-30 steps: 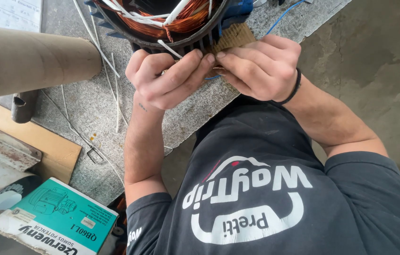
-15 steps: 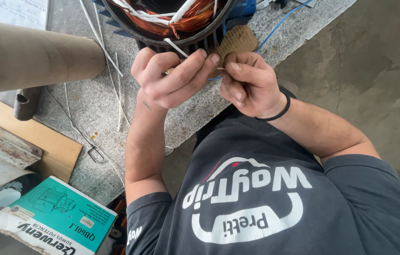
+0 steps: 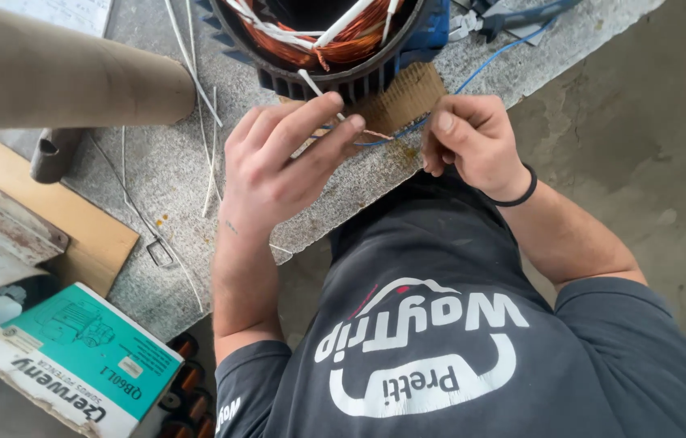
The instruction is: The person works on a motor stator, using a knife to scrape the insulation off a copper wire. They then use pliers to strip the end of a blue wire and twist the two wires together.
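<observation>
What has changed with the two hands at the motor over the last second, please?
The hands drew apart: the right hand slid rightward along the brown abrasive pad, while the left hand kept pinching the thin copper wire. The motor stator and cardboard tube stayed put.

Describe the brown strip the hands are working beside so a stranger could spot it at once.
Start at the round motor stator with copper windings at the top of the stone bench. Just below its finned rim, between the left hand and right hand, lies the strip: the only flat, ribbed, cardboard-brown piece among white and blue wires.
</observation>
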